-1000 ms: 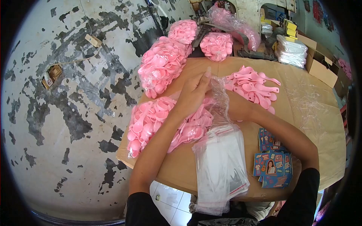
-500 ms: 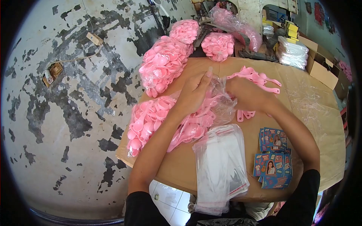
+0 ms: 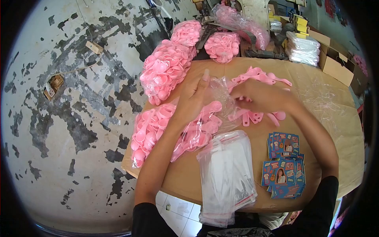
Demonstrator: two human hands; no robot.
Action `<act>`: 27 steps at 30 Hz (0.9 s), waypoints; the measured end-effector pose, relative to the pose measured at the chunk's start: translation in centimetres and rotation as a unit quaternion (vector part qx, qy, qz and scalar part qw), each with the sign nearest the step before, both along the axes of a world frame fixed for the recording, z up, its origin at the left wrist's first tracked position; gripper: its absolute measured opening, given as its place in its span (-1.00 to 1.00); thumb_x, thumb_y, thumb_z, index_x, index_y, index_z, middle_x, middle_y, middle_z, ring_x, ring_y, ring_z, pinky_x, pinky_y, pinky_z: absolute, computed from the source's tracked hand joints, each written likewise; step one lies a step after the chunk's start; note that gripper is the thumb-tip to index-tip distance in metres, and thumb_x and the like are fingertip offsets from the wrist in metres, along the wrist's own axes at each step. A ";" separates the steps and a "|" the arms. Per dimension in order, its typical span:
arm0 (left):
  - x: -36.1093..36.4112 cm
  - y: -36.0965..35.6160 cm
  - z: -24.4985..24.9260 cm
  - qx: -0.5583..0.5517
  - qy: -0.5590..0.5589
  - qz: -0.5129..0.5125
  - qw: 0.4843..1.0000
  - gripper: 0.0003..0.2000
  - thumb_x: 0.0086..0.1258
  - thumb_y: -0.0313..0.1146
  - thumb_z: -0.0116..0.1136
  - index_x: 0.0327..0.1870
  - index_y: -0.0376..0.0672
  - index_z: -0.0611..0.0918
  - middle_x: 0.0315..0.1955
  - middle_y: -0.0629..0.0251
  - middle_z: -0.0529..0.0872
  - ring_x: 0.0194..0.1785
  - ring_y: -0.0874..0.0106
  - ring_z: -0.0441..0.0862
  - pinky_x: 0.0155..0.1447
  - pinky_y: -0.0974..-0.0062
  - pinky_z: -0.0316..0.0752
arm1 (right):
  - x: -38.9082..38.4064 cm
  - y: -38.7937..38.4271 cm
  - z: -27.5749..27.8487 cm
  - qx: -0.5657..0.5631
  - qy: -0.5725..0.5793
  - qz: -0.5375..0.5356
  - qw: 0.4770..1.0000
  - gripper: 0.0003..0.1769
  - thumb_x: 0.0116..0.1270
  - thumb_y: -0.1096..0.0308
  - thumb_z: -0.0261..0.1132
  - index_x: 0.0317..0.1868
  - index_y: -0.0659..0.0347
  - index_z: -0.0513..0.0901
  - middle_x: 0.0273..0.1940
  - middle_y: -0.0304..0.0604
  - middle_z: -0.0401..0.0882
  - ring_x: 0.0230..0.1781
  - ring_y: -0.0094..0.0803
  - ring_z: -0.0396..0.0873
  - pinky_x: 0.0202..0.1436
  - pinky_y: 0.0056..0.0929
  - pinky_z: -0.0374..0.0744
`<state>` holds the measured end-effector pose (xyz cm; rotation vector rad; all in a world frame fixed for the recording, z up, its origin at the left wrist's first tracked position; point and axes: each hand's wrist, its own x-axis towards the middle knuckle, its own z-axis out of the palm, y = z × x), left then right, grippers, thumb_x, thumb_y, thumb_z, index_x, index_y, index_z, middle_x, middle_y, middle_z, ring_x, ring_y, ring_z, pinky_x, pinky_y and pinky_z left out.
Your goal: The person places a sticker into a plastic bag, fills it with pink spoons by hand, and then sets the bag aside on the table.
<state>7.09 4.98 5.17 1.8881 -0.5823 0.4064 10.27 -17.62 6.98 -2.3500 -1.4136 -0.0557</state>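
Pinching a clear bag [image 3: 222, 90] up off the counter [image 3: 327, 122] with the left hand [image 3: 193, 98], keeping its mouth toward the right hand [image 3: 258, 96] (closed round a bunch of pink spoons [image 3: 252, 117], just beside).

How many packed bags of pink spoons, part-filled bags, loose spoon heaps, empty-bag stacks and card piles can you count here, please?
Tightly packed clear bags of pink plastic spoons: 4
Part-filled clear plastic bag: 1
Heap of loose pink plastic spoons: 1
Stack of empty clear plastic bags on the brown cardboard tabletop: 1
Piles of printed blue cards: 2
Total: 9
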 end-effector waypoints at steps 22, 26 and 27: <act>1.0 1.3 -0.2 -0.031 -0.092 0.022 0.995 -0.48 0.64 -0.04 -0.11 -0.31 -0.43 0.56 -0.53 0.19 0.50 -0.40 0.44 0.44 -0.18 0.43 0.42 | -0.7 0.5 5.9 -0.058 0.102 -0.043 0.992 -0.77 0.25 0.35 0.37 -0.16 0.33 0.66 -0.09 -0.01 0.68 -0.13 -0.20 0.64 0.05 -0.25 0.54; 1.5 2.2 0.1 -0.038 -0.039 0.049 0.997 -0.46 0.64 -0.01 -0.12 -0.35 -0.41 0.55 -0.54 0.25 0.50 -0.40 0.50 0.42 -0.21 0.46 0.39 | 0.1 -2.7 6.4 -0.052 -0.051 -0.042 0.996 -0.75 0.24 0.36 0.39 -0.14 0.33 0.66 -0.16 -0.03 0.69 -0.16 -0.20 0.64 0.02 -0.29 0.54; 1.7 2.2 -0.1 -0.041 -0.031 0.052 0.997 -0.45 0.65 0.00 -0.13 -0.36 -0.41 0.55 -0.54 0.26 0.51 -0.40 0.51 0.42 -0.21 0.46 0.39 | 1.2 -3.1 5.5 -0.041 -0.102 -0.001 0.994 -0.79 0.25 0.41 0.36 -0.14 0.33 0.67 -0.22 -0.05 0.69 -0.20 -0.21 0.64 -0.07 -0.30 0.56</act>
